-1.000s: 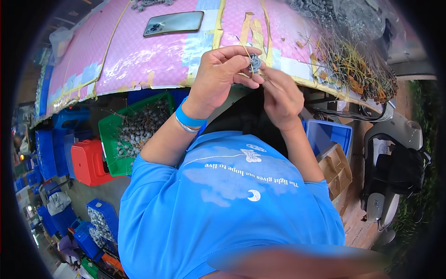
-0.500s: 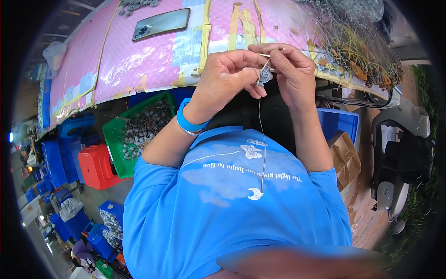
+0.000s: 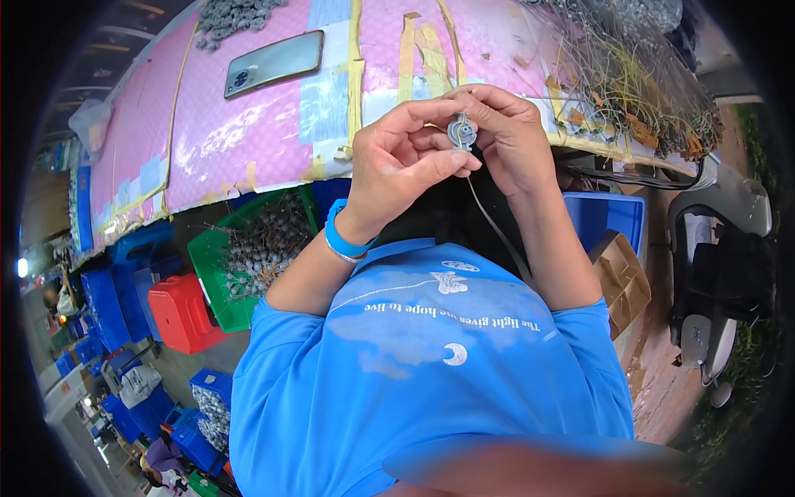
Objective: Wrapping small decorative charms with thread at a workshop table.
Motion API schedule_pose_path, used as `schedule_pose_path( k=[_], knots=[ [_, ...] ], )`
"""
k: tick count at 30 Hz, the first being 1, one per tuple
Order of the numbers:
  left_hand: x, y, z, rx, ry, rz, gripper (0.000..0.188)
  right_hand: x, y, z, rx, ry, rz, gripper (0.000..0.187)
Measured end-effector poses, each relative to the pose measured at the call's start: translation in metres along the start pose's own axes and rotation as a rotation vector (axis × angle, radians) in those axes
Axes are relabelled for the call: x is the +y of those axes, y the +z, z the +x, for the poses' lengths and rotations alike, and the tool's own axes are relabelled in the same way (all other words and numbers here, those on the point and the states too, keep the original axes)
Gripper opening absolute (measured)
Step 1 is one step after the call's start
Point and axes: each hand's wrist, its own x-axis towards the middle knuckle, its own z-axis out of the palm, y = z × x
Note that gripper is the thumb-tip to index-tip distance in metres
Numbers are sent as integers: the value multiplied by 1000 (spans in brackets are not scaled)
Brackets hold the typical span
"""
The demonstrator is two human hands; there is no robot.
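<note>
Hands had drifted toward twelve o'clock: left hand [image 3: 406, 161] and right hand [image 3: 509, 141] both pinched the small grey metal fitting [image 3: 462, 131], its thin wire [image 3: 497, 232] now dangling toward six.

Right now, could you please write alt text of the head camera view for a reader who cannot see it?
Both hands, left hand and right hand, pinch a small grey round part with a thin wire hanging from it, above a pink-covered table. A phone lies on the table; a green crate of similar parts sits below.
</note>
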Motion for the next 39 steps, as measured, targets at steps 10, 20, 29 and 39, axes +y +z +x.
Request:
schedule_pose_path(
  k=[10,20,29,39],
  knots=[
    [9,-29,19,26,-113,-7,47,-22,11,42,-70,-23,-476,19],
    [1,-26,22,50,-269,29,45,-86,-84,211,310,-612,-1856,19],
    [0,-30,28,47,-239,35,44,-72,-77,203,164,-684,-1965,18],
    [7,-23,18,189,-156,92,41,-55,-50,165,10,-630,-2126,8]
  ],
)
